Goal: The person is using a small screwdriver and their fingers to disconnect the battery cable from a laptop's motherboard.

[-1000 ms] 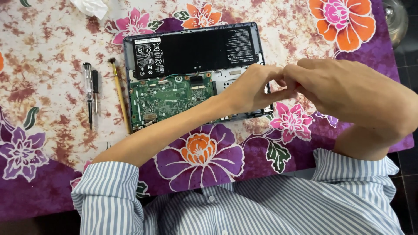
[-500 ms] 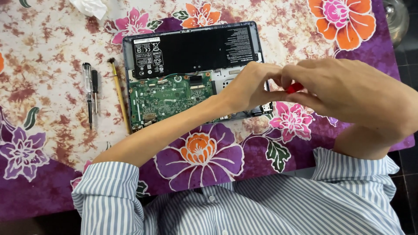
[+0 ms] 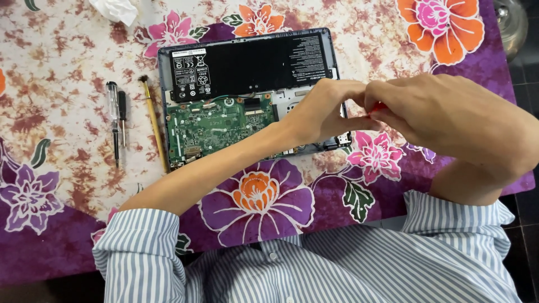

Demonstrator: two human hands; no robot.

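Red-handled tool [image 3: 377, 106]: small, mostly hidden, pinched in the fingers of the right hand [image 3: 449, 118]; left hand [image 3: 325, 109] fingers closed against it. Beneath: opened laptop [image 3: 252, 95], green circuit board [image 3: 222, 126], black battery [image 3: 247, 67]. Counter [image 3: 56, 112] left: two screwdrivers [image 3: 117, 120], brush [image 3: 154, 123].

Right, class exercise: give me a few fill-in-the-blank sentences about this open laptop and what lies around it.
1. The opened laptop shows a black battery above a ______ circuit board.
2. Both hands, left and right, meet over the laptop's ______ side.
3. The small thing pinched in the right hand is ______ in colour.
4. The two screwdrivers and the thin brush lie to the ______ of the laptop.

Missing words: green; right; red; left
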